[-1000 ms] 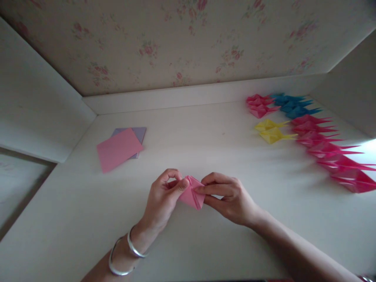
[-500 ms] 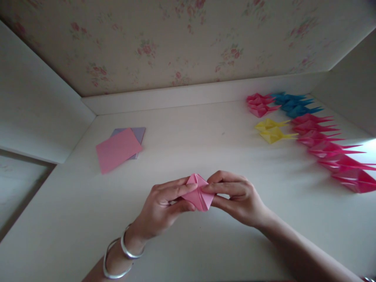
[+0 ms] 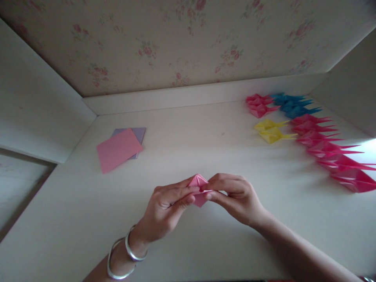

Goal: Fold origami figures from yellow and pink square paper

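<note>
A small piece of folded pink origami paper [image 3: 199, 180] is held between both hands above the white table. My left hand [image 3: 167, 209] grips its left side, fingers on top and thumb at the lower edge. On the right side, my right hand [image 3: 236, 196] pinches the paper between thumb and fingers. The upper part of the paper rises to a point and a lower flap hangs below the thumbs. The fingers cover much of its middle.
A pink sheet [image 3: 119, 150] lies over purple sheets [image 3: 140, 135] at left. Folded paper pieces stand at right: yellow [image 3: 273, 135], blue [image 3: 293, 105] and several pink ones [image 3: 326, 149] in a row. The table [image 3: 182, 137] meets a floral wall [image 3: 164, 47] behind.
The pink paper has gone from a flat, opened diamond to a folded shape with its middle pinched. My right thumb has come forward onto its lower right edge.
</note>
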Available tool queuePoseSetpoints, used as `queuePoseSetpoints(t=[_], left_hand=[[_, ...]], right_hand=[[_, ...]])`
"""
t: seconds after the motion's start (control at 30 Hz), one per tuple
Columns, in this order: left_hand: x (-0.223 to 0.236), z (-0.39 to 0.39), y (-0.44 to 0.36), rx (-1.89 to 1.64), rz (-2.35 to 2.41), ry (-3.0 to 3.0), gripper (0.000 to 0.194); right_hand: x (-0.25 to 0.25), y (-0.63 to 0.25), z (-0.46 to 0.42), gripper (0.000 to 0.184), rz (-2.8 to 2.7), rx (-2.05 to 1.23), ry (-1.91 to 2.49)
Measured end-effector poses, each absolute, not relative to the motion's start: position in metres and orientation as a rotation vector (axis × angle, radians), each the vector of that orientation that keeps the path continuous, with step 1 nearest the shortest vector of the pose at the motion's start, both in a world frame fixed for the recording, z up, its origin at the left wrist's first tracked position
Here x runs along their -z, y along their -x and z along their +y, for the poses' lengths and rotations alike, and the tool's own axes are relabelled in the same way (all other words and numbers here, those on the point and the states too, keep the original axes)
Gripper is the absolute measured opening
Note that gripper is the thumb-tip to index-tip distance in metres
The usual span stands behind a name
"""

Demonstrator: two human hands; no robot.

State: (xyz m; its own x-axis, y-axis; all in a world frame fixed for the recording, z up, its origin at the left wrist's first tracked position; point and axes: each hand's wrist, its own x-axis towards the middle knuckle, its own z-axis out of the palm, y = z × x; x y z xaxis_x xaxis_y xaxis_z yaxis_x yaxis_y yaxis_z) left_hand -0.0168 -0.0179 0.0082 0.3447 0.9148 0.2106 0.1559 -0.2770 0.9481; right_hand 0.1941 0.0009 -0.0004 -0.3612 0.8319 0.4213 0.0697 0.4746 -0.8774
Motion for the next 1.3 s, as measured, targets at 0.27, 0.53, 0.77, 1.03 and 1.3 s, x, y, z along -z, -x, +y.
queuePoseSetpoints(t=[0.27,0.53,0.77,1.03,1.3], left_hand=[[0.001,-0.021,0.008,-1.016,1.005,-1.377,0.034],[-0.006,-0.020,0.006,-0.932,1.180,-1.548,0.030],[-0.003,-0.022,0.002,-1.059,1.202,-1.523,0.026],[0.009,-0.028,-0.002,-1.089,1.284,-1.273,0.029],[0.002,-0.020,-0.003,-1.022,1.138,-1.137,0.028]], right_hand=[[0.007,-0.190,-0.004,0.005,-1.622,-0.967,0.978],[0.011,-0.188,-0.005,0.020,-1.428,-1.096,1.135],[0.013,-0.185,-0.008,0.017,-1.347,-1.185,1.131],[0.014,-0.180,-0.010,0.018,-1.223,-1.232,1.112],[0.013,-0.181,-0.005,0.025,-1.217,-1.282,1.095]])
